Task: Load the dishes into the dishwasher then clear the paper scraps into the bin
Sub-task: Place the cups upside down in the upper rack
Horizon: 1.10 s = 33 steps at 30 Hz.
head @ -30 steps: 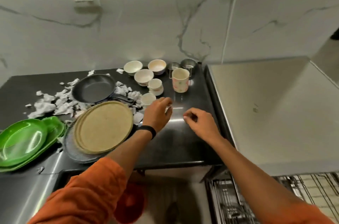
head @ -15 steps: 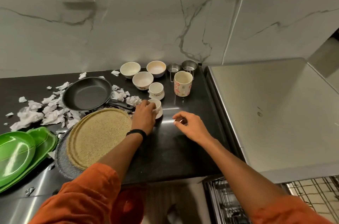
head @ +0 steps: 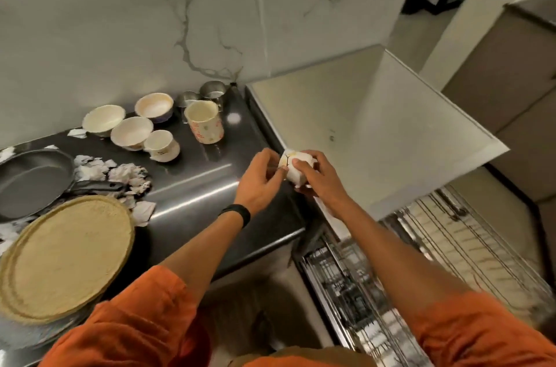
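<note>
Cup: a small white cup [head: 291, 171] with a faint pattern, held between both hands over the right edge of the dark surface [head: 195, 195], where that edge meets the dishwasher's pale top [head: 376, 132].
Left hand: the left hand [head: 258, 177] has its grip clamped on the cup's left side, fingers curled against it; a black band [head: 236, 214] sits on the wrist.
Right hand: the right hand [head: 320, 178] has its fingers curled over the cup's top and right side, grip closed on it.
Rack: a wire rack [head: 421, 261] stands pulled out below the pale top, under the right forearm; its contents are too blurred to tell.
Open room: a bare band of surface runs from the scraps to the right edge, in front of the mug and just left of the hands.
Back row: three bowls [head: 131, 133] cluster near the wall, a second cup [head: 161, 145] just beside them, a tall mug [head: 204, 121] to the right, and two steel cups [head: 213, 91] behind it against the wall.
Left side: a dark pan [head: 33, 177] lies at the left edge of view, its handle pointing right.
Scraps: torn paper scraps [head: 120, 177] lie around the pan's handle and along the surface's left part.
Plates: a stack of round tan plates [head: 63, 258] sits near the front edge, in front of the pan.
</note>
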Available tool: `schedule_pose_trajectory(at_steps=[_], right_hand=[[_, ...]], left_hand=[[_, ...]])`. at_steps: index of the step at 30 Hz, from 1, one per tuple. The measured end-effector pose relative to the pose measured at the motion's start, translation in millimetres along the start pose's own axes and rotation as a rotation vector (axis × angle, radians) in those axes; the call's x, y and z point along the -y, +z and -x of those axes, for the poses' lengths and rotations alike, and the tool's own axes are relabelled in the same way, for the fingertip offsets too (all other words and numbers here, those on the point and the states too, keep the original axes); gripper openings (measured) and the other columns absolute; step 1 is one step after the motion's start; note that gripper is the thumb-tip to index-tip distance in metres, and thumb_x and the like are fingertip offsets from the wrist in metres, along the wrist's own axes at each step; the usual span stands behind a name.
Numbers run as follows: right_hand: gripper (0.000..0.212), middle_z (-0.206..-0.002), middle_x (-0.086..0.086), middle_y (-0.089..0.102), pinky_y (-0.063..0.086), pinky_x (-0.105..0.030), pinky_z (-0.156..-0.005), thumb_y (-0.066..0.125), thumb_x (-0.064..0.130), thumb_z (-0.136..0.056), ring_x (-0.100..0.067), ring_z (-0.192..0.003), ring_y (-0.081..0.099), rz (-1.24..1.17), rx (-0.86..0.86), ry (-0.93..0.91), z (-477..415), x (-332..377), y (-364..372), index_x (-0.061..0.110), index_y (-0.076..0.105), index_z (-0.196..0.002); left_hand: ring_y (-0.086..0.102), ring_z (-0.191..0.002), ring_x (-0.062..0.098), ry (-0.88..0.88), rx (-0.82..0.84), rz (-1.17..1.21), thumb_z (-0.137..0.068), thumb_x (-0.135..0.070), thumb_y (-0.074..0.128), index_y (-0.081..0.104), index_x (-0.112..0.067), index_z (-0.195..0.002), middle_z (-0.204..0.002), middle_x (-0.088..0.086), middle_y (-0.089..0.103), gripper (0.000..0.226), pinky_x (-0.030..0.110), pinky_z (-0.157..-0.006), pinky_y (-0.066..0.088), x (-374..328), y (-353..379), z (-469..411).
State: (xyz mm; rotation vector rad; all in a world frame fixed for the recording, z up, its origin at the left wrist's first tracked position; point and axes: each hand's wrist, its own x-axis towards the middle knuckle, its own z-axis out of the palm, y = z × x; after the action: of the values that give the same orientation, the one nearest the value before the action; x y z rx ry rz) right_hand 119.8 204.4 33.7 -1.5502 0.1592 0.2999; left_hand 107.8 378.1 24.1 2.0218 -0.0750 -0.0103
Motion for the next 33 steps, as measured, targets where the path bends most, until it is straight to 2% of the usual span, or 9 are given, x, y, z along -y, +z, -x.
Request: schedule_pose_trajectory(at_steps=[3,6,10,15,18,24,27,29,33], right_hand=[[0.044,-0.120,-0.001,0.064,0.057,-0.026,-0.068,0.079,0.038,-0.084,-0.020,-0.101,0.068,0.115,-0.057,0.022,19.4,0.2,-62.0,0.031,0.056,-0.121],[0.059,-0.116,0.004,0.065,0.053,-0.026,-0.068,0.087,0.041,-0.073,-0.016,-0.100,0.067,0.237,-0.047,0.072,39.3,-3.1,-123.3,0.033,0.055,-0.122],[0.068,-0.113,0.002,0.071,0.059,-0.029,-0.076,0.095,0.037,-0.063,-0.016,-0.100,0.071,0.250,0.042,0.124,66.8,-16.5,-197.4,0.027,0.060,-0.121],[0.034,-0.116,-0.004,0.072,0.055,-0.028,-0.078,0.076,0.030,-0.087,-0.020,-0.102,0.068,0.054,0.097,0.228,85.8,-41.0,-267.3,0.019,0.071,-0.119],[0.031,-0.118,-0.008,0.071,0.057,-0.027,-0.078,0.073,0.013,-0.090,-0.023,-0.109,0.068,0.022,0.062,0.276,84.9,-69.0,-297.9,0.012,0.070,-0.121],[0.030,-0.109,-0.008,0.071,0.058,-0.024,-0.068,0.076,0.009,-0.087,-0.017,-0.091,0.070,0.236,0.046,0.290,63.7,-132.2,-318.6,0.008,0.071,-0.116],[0.028,-0.104,-0.006,0.074,0.059,-0.039,-0.089,0.077,0.016,-0.086,-0.021,-0.095,0.070,0.413,0.050,0.291,41.8,-173.3,-319.0,0.012,0.073,-0.114],[0.035,-0.110,-0.001,0.074,0.054,-0.035,-0.098,0.077,0.016,-0.086,-0.016,-0.099,0.068,0.470,0.064,0.299,27.4,-199.2,-318.7,0.014,0.073,-0.120],[0.033,-0.115,-0.009,0.072,0.053,-0.030,-0.093,0.074,0.004,-0.088,-0.018,-0.099,0.067,0.489,0.027,0.307,5.5,-237.7,-318.5,0.006,0.071,-0.121]], left_hand=[[0.057,-0.116,0.010,0.086,0.144,0.004,-0.084,-0.038,0.071,0.043,-0.038,-0.135,-0.129,-0.005,0.048,0.058,0.032,-0.092,0.056,-23.3,39.1,0.0],[0.049,-0.124,0.009,0.154,0.298,-0.099,-0.079,-0.035,0.076,0.042,-0.037,-0.145,-0.135,-0.009,0.047,0.074,0.031,-0.099,0.050,-49.2,86.1,4.1],[0.056,-0.115,0.014,0.155,0.444,-0.195,-0.074,-0.039,0.078,0.049,-0.033,-0.142,-0.131,-0.005,0.060,0.074,0.039,-0.097,0.050,-72.8,156.5,16.4],[0.064,-0.099,0.013,0.093,0.489,-0.171,-0.072,-0.024,0.082,0.053,-0.034,-0.138,-0.124,-0.008,0.064,0.073,0.026,-0.083,0.054,-78.9,220.8,36.1],[0.066,-0.097,0.007,0.037,0.499,-0.110,-0.073,-0.015,0.081,0.054,-0.042,-0.125,-0.116,-0.016,0.066,0.064,0.023,-0.081,0.057,-74.6,254.7,45.1],[0.063,-0.103,0.001,-0.167,0.458,-0.065,-0.084,-0.017,0.077,0.058,-0.030,-0.126,-0.117,-0.012,0.067,0.048,0.021,-0.090,0.051,-39.2,309.0,52.2],[0.064,-0.103,0.006,-0.222,0.435,-0.105,-0.092,-0.023,0.070,0.060,-0.027,-0.121,-0.113,-0.009,0.068,0.031,0.033,-0.092,0.053,-6.6,333.0,43.5],[0.064,-0.104,0.018,-0.268,0.423,-0.108,-0.093,-0.018,0.067,0.061,-0.021,-0.119,-0.114,0.000,0.067,0.027,0.046,-0.094,0.053,16.9,353.8,36.2],[0.064,-0.104,0.024,-0.406,0.332,-0.130,-0.091,-0.017,0.071,0.063,-0.021,-0.113,-0.112,0.002,0.068,0.024,0.049,-0.092,0.054,61.5,392.3,29.3]])
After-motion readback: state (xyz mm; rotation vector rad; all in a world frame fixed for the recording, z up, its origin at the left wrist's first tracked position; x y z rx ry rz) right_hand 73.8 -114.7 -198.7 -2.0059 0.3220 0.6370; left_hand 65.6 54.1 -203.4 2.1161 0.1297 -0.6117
